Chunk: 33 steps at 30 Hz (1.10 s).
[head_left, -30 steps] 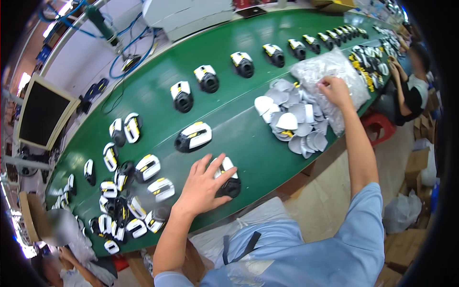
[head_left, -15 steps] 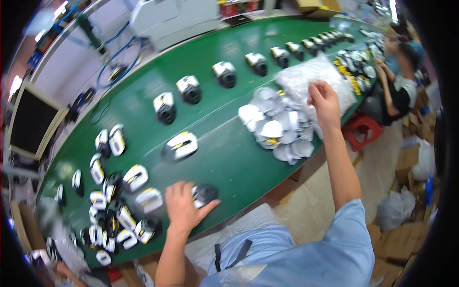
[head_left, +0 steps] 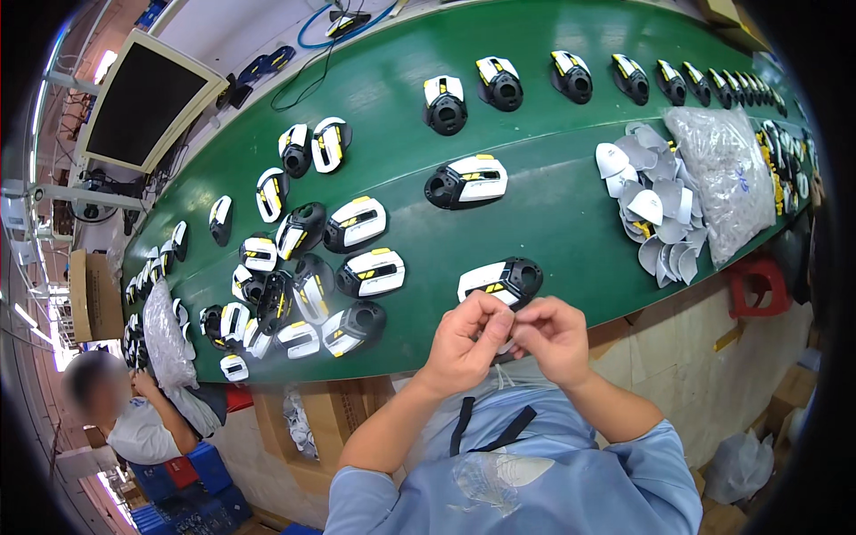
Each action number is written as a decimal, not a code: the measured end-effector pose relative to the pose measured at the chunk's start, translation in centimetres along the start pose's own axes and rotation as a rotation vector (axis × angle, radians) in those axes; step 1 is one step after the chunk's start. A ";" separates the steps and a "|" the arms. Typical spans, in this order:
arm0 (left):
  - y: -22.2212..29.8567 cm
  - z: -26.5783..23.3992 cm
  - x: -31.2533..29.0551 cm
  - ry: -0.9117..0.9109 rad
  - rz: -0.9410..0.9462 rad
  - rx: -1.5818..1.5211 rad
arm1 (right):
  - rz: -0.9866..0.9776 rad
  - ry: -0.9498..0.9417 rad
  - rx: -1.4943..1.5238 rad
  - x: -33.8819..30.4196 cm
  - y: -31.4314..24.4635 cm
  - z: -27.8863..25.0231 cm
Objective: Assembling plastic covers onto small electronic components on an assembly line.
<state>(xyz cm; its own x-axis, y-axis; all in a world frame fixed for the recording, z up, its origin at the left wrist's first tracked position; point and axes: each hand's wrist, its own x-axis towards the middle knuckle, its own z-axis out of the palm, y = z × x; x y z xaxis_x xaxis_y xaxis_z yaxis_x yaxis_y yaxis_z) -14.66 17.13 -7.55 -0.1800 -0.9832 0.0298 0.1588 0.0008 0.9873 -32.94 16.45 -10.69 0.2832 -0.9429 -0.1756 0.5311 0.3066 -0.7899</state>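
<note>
My left hand (head_left: 465, 346) and my right hand (head_left: 555, 341) meet at the table's near edge, fingertips pinched close together. Whatever lies between those fingers is too small and covered to name. Just beyond them a white and black plastic housing with yellow marks (head_left: 505, 282) rests on the green table (head_left: 544, 209), partly hidden by my left hand. Farther off lies a similar housing (head_left: 474, 181) on its own. To the right is a heap of white and grey curved shell pieces (head_left: 644, 205), with bits of yellow among them.
Several like housings (head_left: 357, 223) crowd the table's left part, and a row of them (head_left: 571, 77) runs along the far side. A filled clear plastic bag (head_left: 724, 178) lies right of the shells. One person (head_left: 147, 419) sits at the left; a red stool (head_left: 760, 287) stands at the right.
My right hand has come from above the shell heap to my left hand. My left hand has left the near housing, and both now pinch together. The view has swung left.
</note>
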 end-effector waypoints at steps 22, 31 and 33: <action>-5.5 3.2 -0.1 0.212 0.539 0.333 | -0.124 -0.011 0.087 -3.0 3.4 1.1; -3.1 -1.1 1.8 0.192 0.514 0.931 | -0.619 0.010 -1.011 2.7 -3.2 -0.9; -3.2 -1.9 2.6 0.216 0.495 0.948 | -0.680 0.024 -1.105 4.0 -3.3 -1.5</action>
<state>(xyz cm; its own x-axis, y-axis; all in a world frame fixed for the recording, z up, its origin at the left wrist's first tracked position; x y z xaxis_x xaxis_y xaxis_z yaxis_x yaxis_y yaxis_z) -13.81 14.25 -10.97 -0.1133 -0.8465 0.5203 -0.6628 0.4545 0.5951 -34.76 11.44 -9.66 0.1982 -0.8715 0.4486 -0.3769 -0.4903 -0.7859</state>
